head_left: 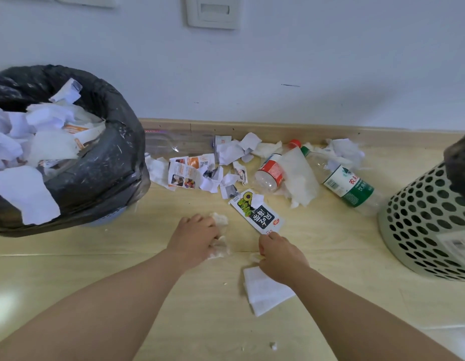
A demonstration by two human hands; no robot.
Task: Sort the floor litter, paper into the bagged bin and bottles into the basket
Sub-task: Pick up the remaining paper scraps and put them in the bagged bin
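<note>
our left hand (197, 235): bare, no ring | our right hand (279, 256): bare, no glove | our forearms: uncovered, no watch or sleeve

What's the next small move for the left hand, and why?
Probably lift the left hand and carry its crumpled tissue left to the bagged bin. The fingers are already closed around the wad, and the bin, already holding paper, sits just left.
</note>
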